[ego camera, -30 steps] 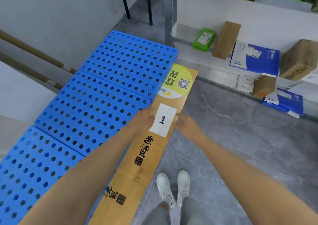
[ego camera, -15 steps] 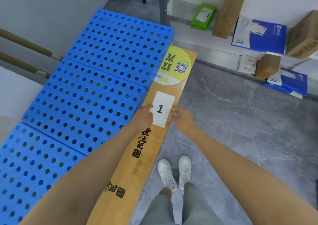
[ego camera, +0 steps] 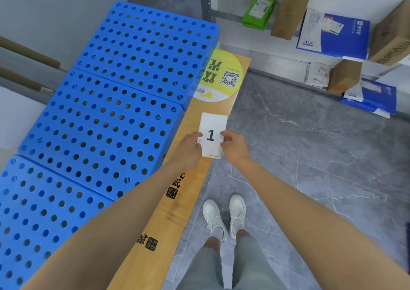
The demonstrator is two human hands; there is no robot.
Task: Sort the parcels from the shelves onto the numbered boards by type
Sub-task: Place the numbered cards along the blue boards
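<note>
A white card printed with "1" (ego camera: 213,132) lies over the wooden plank (ego camera: 195,179) beside the blue perforated boards (ego camera: 115,103). My left hand (ego camera: 190,147) pinches the card's left edge and my right hand (ego camera: 233,147) pinches its right edge. On the shelves at the upper right are a green parcel (ego camera: 258,11), a tall brown box (ego camera: 290,8), a blue-and-white mailer (ego camera: 332,34), a large brown box (ego camera: 392,37), a small brown box (ego camera: 345,76) and another blue mailer (ego camera: 370,96).
A yellow round sticker with a QR code (ego camera: 221,76) is on the plank's far end. Grey marble floor (ego camera: 299,156) spreads on the right. My white shoes (ego camera: 224,216) stand next to the plank. Wooden rails (ego camera: 28,54) run along the left wall.
Both hands have closed in from the card's sides and now pinch its edges. The view has tilted down and moved closer to the plank.
</note>
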